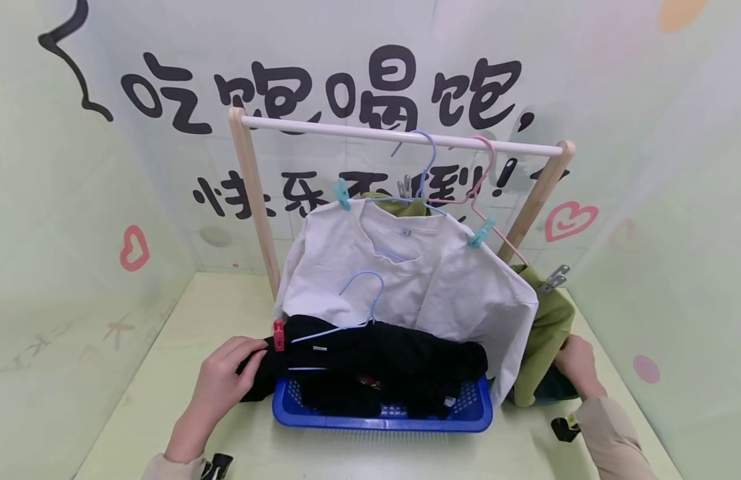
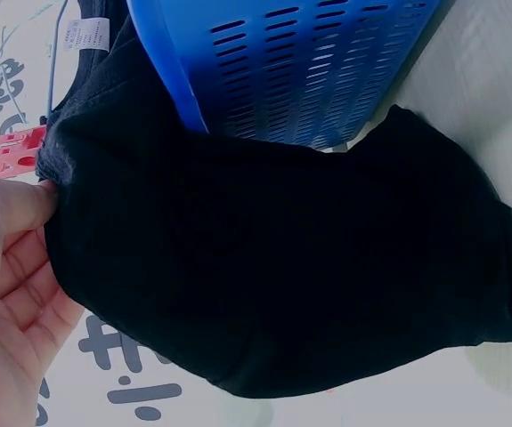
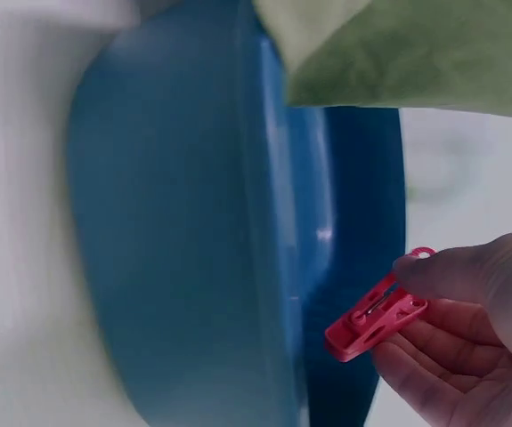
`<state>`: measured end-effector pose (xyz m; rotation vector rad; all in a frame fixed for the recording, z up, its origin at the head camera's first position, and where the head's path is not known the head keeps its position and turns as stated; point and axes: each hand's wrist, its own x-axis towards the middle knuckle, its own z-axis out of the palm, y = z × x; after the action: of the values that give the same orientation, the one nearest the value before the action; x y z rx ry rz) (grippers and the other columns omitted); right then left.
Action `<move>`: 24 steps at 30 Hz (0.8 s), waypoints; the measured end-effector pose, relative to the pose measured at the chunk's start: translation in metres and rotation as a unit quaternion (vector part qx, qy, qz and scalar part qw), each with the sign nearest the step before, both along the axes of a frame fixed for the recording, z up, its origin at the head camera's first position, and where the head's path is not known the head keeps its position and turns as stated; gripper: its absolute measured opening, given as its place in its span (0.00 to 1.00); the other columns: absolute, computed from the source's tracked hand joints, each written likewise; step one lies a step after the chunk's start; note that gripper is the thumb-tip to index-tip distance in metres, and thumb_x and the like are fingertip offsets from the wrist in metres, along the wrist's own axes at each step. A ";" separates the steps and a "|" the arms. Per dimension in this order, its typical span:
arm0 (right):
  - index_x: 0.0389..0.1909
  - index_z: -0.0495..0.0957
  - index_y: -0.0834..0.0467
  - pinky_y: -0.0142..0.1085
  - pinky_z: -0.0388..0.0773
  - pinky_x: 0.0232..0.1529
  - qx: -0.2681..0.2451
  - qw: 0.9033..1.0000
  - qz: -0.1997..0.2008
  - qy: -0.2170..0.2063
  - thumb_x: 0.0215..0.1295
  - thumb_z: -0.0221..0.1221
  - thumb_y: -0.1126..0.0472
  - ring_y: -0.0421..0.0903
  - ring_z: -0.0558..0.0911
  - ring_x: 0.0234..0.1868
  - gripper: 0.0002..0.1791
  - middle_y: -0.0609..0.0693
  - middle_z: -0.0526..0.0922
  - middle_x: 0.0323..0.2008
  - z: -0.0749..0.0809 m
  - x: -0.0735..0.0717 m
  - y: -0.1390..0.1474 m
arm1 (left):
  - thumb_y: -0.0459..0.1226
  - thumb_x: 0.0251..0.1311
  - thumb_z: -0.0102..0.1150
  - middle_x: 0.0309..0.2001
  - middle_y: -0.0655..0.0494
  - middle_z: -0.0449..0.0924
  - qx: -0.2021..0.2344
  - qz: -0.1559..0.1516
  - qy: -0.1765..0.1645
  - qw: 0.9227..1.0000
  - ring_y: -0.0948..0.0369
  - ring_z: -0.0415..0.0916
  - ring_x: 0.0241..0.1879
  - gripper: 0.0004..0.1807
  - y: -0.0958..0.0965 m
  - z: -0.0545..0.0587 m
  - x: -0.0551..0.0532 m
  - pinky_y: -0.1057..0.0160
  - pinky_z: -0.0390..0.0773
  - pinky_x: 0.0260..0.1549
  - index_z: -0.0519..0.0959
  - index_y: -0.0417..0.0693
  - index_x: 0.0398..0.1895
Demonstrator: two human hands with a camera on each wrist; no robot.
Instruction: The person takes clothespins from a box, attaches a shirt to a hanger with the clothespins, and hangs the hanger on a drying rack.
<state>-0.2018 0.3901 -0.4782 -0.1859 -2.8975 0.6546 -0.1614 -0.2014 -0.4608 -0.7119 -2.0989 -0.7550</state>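
Note:
My left hand (image 1: 222, 375) pinches the shoulder of a black shirt (image 1: 400, 350) between thumb and fingers. A red clothespin (image 1: 278, 335) clips that shoulder to a light blue hanger (image 1: 373, 313). Most of the shirt lies over a blue plastic basket (image 1: 382, 423); in the left wrist view its black sleeve (image 2: 273, 258) hangs beside the basket. At the right, my right hand (image 1: 577, 365) is partly behind a green garment (image 1: 547, 327). The right wrist view shows it holding another red clothespin (image 3: 376, 316) over a dark blue basin (image 3: 184, 222).
A rack with a white rod (image 1: 346, 129) and wooden posts stands behind. On it hang a white shirt (image 1: 358, 267) with teal clothespins (image 1: 482, 233) on a blue hanger, and the green garment on a pink hanger (image 1: 483, 173) with metal clips (image 1: 555, 279). More dark cloth lies in the basket.

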 end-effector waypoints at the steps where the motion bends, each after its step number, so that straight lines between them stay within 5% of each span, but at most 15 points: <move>1: 0.14 0.69 0.66 0.48 0.74 0.24 -0.005 1.000 0.002 0.002 0.51 0.56 0.67 0.60 0.76 0.22 0.11 0.61 0.76 0.17 0.002 0.003 0.000 | 0.46 0.69 0.46 0.28 0.52 0.80 -0.001 0.001 -0.001 1.000 0.57 0.77 0.28 0.23 0.000 -0.001 0.000 0.79 0.72 0.38 0.81 0.37 0.29; 4: 0.24 0.76 0.69 0.39 0.73 0.25 -0.031 0.999 0.005 0.022 0.49 0.58 0.69 0.48 0.77 0.21 0.05 0.58 0.80 0.20 0.004 0.010 -0.001 | 0.47 0.69 0.46 0.28 0.52 0.80 -0.001 0.001 -0.010 1.000 0.57 0.77 0.28 0.23 -0.001 -0.002 0.000 0.80 0.72 0.39 0.81 0.38 0.30; 12: 0.41 0.75 0.76 0.19 0.69 0.26 -0.098 0.993 -0.001 0.073 0.55 0.59 0.71 0.22 0.71 0.23 0.14 0.68 0.82 0.32 0.016 0.028 -0.006 | 0.46 0.69 0.46 0.28 0.52 0.80 0.007 -0.001 0.004 1.000 0.57 0.77 0.28 0.22 0.000 -0.003 -0.001 0.78 0.73 0.37 0.82 0.38 0.30; 24: 0.44 0.76 0.74 0.12 0.68 0.28 -0.122 0.984 0.001 0.128 0.54 0.62 0.73 0.17 0.69 0.27 0.16 0.68 0.81 0.32 0.041 0.051 -0.028 | 0.48 0.68 0.45 0.28 0.52 0.80 -0.001 0.010 -0.034 0.999 0.56 0.77 0.29 0.25 -0.002 -0.005 0.000 0.81 0.71 0.39 0.81 0.37 0.30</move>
<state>-0.1507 0.3620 -0.4369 -0.1178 -2.5678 0.9582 -0.1613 -0.2034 -0.4654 -0.6739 -2.1649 -0.7750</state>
